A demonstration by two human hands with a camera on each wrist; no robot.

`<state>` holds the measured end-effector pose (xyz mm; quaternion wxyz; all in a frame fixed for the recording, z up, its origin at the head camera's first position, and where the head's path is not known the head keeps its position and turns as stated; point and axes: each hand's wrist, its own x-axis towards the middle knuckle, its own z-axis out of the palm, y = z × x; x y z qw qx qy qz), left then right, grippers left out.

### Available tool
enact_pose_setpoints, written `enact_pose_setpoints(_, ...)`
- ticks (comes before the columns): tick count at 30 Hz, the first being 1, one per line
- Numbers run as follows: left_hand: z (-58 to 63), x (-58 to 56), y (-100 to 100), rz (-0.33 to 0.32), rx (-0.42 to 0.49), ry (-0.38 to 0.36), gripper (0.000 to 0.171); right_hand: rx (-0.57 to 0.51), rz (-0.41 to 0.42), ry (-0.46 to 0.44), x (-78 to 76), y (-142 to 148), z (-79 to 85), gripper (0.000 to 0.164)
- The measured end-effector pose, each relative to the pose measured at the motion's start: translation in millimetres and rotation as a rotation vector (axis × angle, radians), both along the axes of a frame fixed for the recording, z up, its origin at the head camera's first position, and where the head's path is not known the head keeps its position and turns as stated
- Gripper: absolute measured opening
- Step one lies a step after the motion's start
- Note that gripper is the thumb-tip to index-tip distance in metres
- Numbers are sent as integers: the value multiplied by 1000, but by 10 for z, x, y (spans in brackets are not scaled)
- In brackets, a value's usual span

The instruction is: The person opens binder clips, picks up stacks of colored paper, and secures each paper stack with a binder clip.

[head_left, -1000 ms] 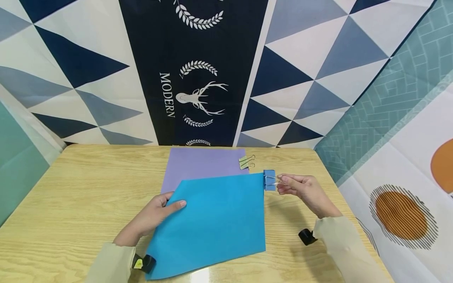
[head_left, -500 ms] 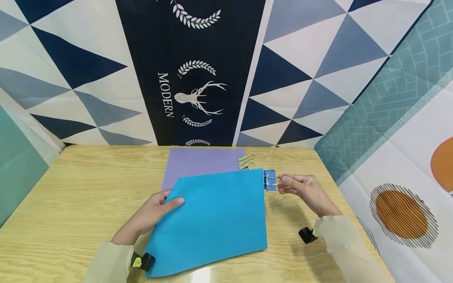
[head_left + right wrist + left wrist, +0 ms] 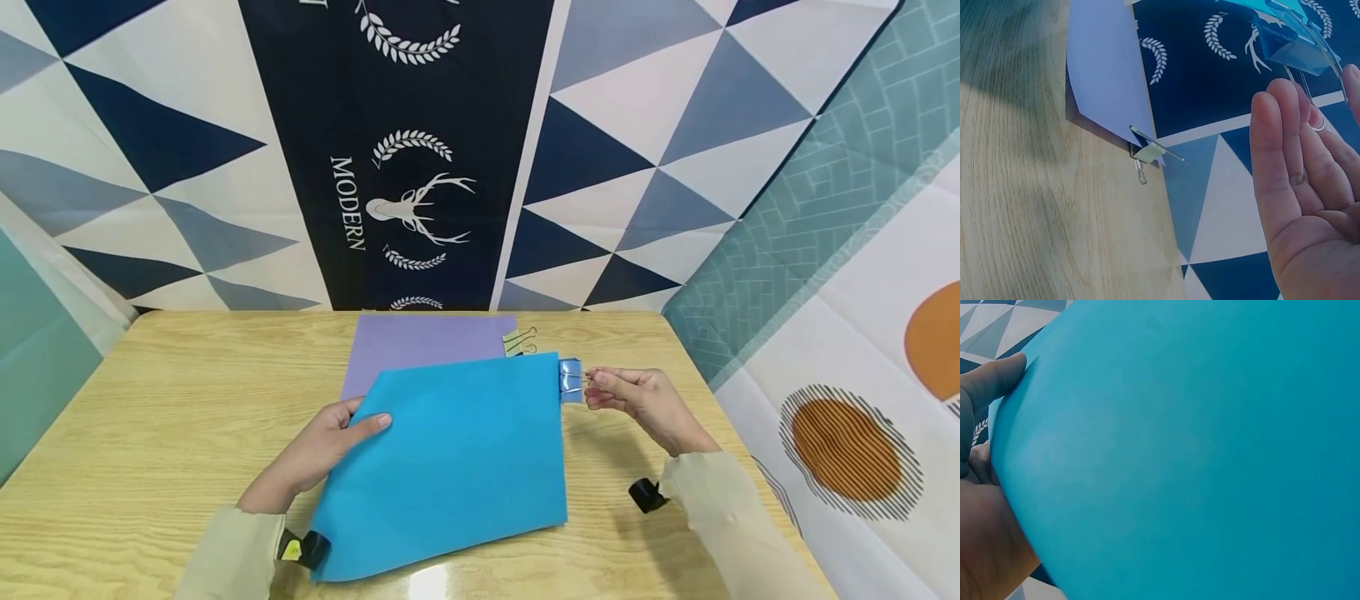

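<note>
A blue sheet of paper [image 3: 450, 467] is held up over the table, tilted, and fills most of the left wrist view. My left hand [image 3: 318, 450] grips its left edge, thumb on the front face and the other fingers behind. At the sheet's upper right corner sits a blue binder clip [image 3: 571, 381]. My right hand [image 3: 645, 407] pinches the clip's wire handles between thumb and fingers. In the right wrist view the clip [image 3: 1294, 50] shows at the top, its wires reaching down to the fingertips.
Behind the blue sheet, a purple sheet [image 3: 427, 340] lies on the wooden table [image 3: 202, 417], partly covered from view. A pale green binder clip [image 3: 517, 342] is on its right edge. A patterned cloth wall [image 3: 630, 167] rises at the table's back edge.
The blue sheet has risen slightly, with its top right corner now higher beside the clip. The blue clip's face has tilted a little. Both hands keep their grips.
</note>
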<state>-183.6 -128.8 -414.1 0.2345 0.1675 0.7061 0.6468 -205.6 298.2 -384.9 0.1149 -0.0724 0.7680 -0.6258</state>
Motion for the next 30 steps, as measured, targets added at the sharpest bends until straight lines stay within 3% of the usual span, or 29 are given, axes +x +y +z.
enact_pose_setpoints(30, 51, -5, 33, 10, -2, -13, 61, -12, 44, 12, -16, -22, -1, 45)
